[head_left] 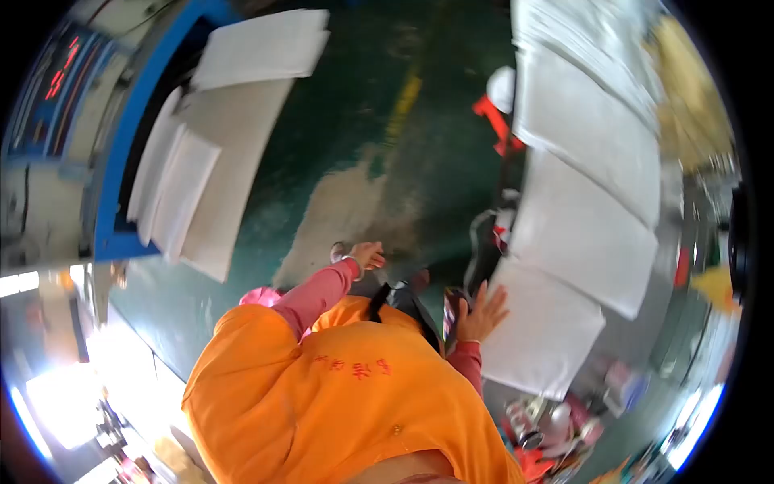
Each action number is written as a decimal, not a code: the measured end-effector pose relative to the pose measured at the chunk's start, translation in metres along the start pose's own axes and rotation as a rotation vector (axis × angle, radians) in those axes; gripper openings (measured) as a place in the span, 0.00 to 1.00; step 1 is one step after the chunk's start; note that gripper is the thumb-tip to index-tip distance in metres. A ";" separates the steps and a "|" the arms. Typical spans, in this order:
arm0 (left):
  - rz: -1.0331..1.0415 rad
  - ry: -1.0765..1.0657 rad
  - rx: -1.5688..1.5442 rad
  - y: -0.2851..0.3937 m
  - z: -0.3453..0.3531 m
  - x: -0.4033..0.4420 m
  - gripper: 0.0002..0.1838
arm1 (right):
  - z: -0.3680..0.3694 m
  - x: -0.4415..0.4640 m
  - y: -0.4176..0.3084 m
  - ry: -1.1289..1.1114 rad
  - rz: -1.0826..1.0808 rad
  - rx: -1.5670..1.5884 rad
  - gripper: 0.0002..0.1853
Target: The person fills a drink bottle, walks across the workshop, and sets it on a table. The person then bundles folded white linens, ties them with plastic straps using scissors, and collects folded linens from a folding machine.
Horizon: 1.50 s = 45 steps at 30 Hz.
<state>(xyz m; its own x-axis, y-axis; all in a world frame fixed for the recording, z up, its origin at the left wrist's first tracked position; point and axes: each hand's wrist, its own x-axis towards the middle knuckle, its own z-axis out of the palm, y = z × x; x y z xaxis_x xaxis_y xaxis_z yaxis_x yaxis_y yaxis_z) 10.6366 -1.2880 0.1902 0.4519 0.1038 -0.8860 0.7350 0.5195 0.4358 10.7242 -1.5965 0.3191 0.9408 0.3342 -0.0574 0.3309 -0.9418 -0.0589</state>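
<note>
My left hand (368, 255) hangs in front of my body over the floor, fingers loosely bent, with nothing visible in it. On the other side, my right hand (482, 313) has its fingers spread and lies at the left edge of the nearest white sheet stack (542, 327); the blur hides how firmly it touches. More white sheet stacks (584, 230) overlap in a row beyond it. I wear an orange garment (355, 411) with red characters and pink sleeves (310, 298).
A blue-framed machine (109, 181) with a red lit display stands at the left. Before it, a pale board (234, 161) carries white sheets (262, 47). A red object (498, 123) is beside the far stacks. Mixed items (552, 427) lie at the lower right.
</note>
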 end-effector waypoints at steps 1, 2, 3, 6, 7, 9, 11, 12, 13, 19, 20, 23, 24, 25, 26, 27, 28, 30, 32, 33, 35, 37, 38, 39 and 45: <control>0.019 0.104 -0.195 -0.008 -0.046 -0.001 0.14 | -0.001 0.002 -0.009 -0.031 0.021 -0.045 0.30; 0.039 0.192 -0.379 -0.017 -0.097 0.002 0.13 | 0.002 0.002 -0.014 0.017 0.008 -0.057 0.28; 0.130 0.398 -0.633 -0.034 -0.143 0.018 0.14 | 0.005 0.004 -0.016 0.018 0.007 -0.089 0.27; 0.375 0.655 -1.271 -0.055 -0.278 0.005 0.14 | 0.016 0.004 -0.021 0.040 0.009 -0.177 0.25; 0.444 0.675 -1.392 -0.058 -0.322 -0.002 0.15 | 0.018 0.004 -0.026 0.049 0.017 -0.202 0.24; 0.578 0.706 -1.506 -0.067 -0.414 -0.014 0.20 | 0.020 0.006 -0.037 -0.006 0.095 -0.254 0.23; 0.688 0.734 -1.545 -0.071 -0.497 -0.021 0.27 | 0.021 0.015 -0.065 -0.061 0.271 -0.277 0.25; 0.721 0.741 -1.569 -0.070 -0.530 -0.023 0.30 | 0.026 0.024 -0.075 -0.060 0.360 -0.297 0.25; 0.707 0.759 -1.628 -0.057 -0.552 -0.031 0.33 | 0.030 0.027 -0.086 -0.059 0.450 -0.317 0.26; 0.936 0.643 -1.627 -0.027 -0.662 -0.005 0.29 | 0.063 0.082 -0.169 0.015 -0.018 -0.015 0.25; 0.882 0.713 -1.673 -0.027 -0.660 -0.007 0.26 | 0.078 0.089 -0.191 -0.036 -0.157 0.117 0.24; 0.783 0.832 -1.724 -0.008 -0.630 -0.019 0.20 | 0.104 0.103 -0.287 -0.250 -0.425 0.543 0.19; 0.787 0.815 -1.692 -0.011 -0.615 -0.022 0.19 | 0.117 0.101 -0.321 -0.405 -0.329 0.743 0.18; 0.791 0.801 -1.659 -0.017 -0.596 -0.025 0.18 | 0.133 0.098 -0.353 -0.562 -0.225 0.939 0.18; 0.869 0.739 -1.741 -0.023 -0.572 -0.024 0.18 | 0.144 0.099 -0.382 -0.604 -0.377 0.802 0.17; 0.950 0.676 -1.818 -0.029 -0.547 -0.023 0.18 | 0.124 0.095 -0.427 -0.713 -0.391 0.748 0.17; 0.804 0.686 -1.842 -0.037 -0.520 -0.024 0.19 | 0.142 0.089 -0.453 -0.837 -0.336 0.879 0.17; 0.654 0.577 -1.903 -0.065 -0.473 -0.021 0.19 | 0.187 0.078 -0.495 -1.027 -0.284 1.049 0.20; 0.526 0.506 -1.939 -0.076 -0.427 -0.034 0.18 | 0.182 0.065 -0.546 -1.128 0.066 1.238 0.24; 0.400 0.550 -1.936 -0.069 -0.403 -0.059 0.18 | 0.161 0.062 -0.574 -1.136 0.438 1.361 0.27; 0.542 0.227 -1.903 -0.102 -0.385 -0.086 0.18 | 0.173 0.066 -0.596 -1.179 0.602 1.794 0.29; 0.373 0.478 -2.113 -0.157 -0.409 -0.082 0.22 | 0.175 0.065 -0.598 -1.042 0.647 1.726 0.24; 0.706 0.486 -1.776 -0.233 -0.432 -0.063 0.20 | 0.181 0.062 -0.590 -1.010 0.617 1.668 0.24; 0.648 0.339 -1.847 -0.224 -0.435 -0.104 0.20 | 0.190 0.062 -0.581 -0.974 0.578 1.611 0.23; 0.637 0.788 -1.116 -0.181 -0.446 -0.206 0.21 | 0.136 0.036 -0.520 -0.899 0.631 1.675 0.14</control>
<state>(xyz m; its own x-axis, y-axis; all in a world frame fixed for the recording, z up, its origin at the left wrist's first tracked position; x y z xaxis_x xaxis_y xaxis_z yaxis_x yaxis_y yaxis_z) 10.1853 -1.0254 0.2229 -0.1075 0.7816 -0.6145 -0.3887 0.5358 0.7495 10.5757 -1.0900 0.2124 0.4001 0.4519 -0.7973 -0.8554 -0.1282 -0.5019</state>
